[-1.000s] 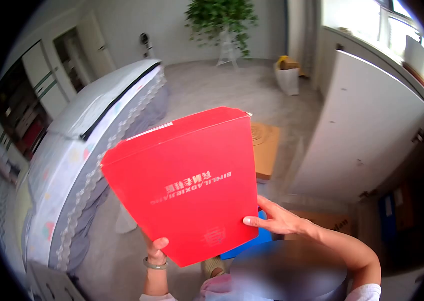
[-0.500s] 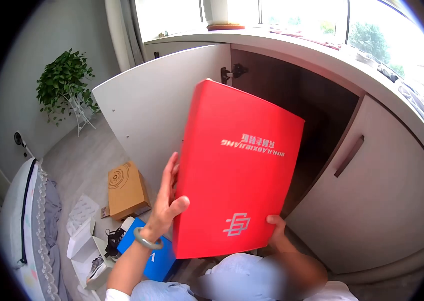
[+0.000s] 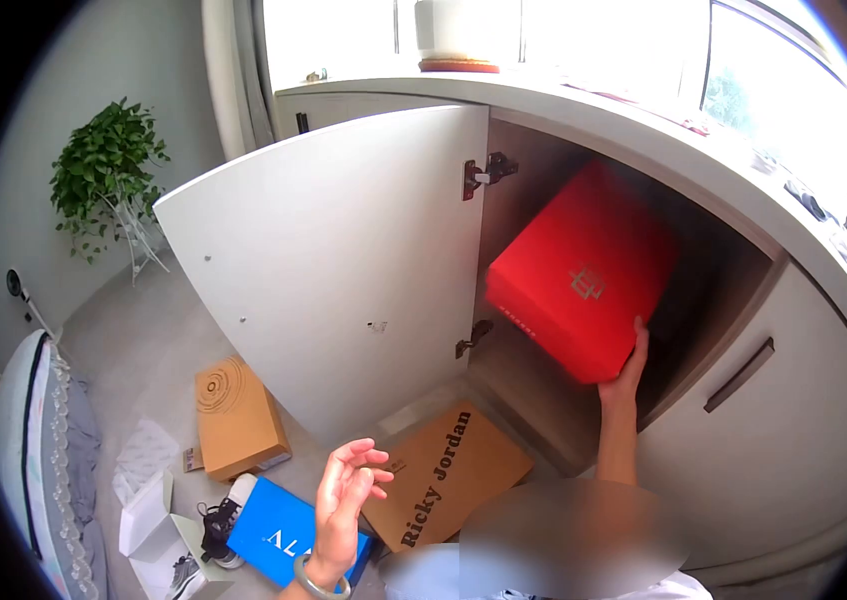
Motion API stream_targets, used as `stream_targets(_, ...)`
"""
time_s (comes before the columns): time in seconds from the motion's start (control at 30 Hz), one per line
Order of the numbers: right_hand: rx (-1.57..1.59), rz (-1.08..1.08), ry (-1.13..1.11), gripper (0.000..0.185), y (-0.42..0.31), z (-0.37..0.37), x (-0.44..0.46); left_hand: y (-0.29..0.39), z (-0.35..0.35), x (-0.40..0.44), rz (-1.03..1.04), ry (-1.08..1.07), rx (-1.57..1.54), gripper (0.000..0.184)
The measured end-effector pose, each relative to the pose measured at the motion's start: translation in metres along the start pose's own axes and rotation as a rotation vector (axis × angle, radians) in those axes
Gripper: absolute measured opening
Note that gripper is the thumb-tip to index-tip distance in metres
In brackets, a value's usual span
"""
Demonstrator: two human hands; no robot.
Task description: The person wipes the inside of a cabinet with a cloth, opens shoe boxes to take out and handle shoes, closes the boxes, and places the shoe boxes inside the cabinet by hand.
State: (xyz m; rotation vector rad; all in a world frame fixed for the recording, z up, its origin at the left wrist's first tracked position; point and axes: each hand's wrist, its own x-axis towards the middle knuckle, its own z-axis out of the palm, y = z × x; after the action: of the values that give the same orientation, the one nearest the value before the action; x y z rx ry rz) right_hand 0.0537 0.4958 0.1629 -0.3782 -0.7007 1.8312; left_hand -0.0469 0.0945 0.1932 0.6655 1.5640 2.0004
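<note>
The red shoebox [image 3: 568, 265] is tilted partway inside the cabinet opening, with a small metallic logo on its face. Gripping its lower right corner is my right hand [image 3: 624, 367]; the fingers behind the box are hidden. My left hand [image 3: 345, 500] is raised with nothing in it, its fingers loosely apart and a pale bangle at the wrist. Below that hand lies a blue shoebox [image 3: 268, 530], partly covered by the wrist. Just right of it is a brown "Ricky Jordan" box [image 3: 463, 480] on the floor.
The white cabinet door [image 3: 333, 250] stands swung wide on the left, its hinges showing. A second cabinet door [image 3: 783, 420] is closed on the right. Another brown box [image 3: 238, 420], a white open box [image 3: 158, 530] and dark shoes [image 3: 221, 530] lie on the floor.
The red shoebox has moved from in front of me up and right into the cabinet, held by my right hand. My left hand has let go of it and dropped lower.
</note>
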Motion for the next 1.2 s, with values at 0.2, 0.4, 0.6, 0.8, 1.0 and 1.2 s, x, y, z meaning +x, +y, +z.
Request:
stream_targets(0.2,-0.818,-0.585,0.085,0.082,0.033,0.008,0.041,-0.029,-0.037,0.017,-0.133,0.068,-0.105,0.03)
stream_targets(0.4,-1.024,-0.643,0.106,0.084,0.042,-0.003,0.112,-0.063,-0.098,0.005,-0.254,0.169,-0.128,0.024)
stream_targets(0.6,-1.162,-0.419,0.234,0.083,0.029,-0.053,0.161,-0.09,-0.151,-0.02,-0.29,0.358,-0.222,0.02)
stream_targets(0.8,-1.276,-0.511,0.315,0.045,0.103,-0.096,0.102,-0.121,-0.178,-0.046,-0.366,0.48,-0.271,0.023)
stream_targets(1.0,-1.32,0.022,-1.051,0.044,0.218,0.031,-0.133,-0.126,-0.203,-0.08,-0.358,0.465,-0.258,0.024)
stream_targets(1.2,-1.221,0.124,-2.078,0.042,0.293,0.136,-0.255,-0.121,-0.273,-0.126,-0.086,0.865,0.486,0.021)
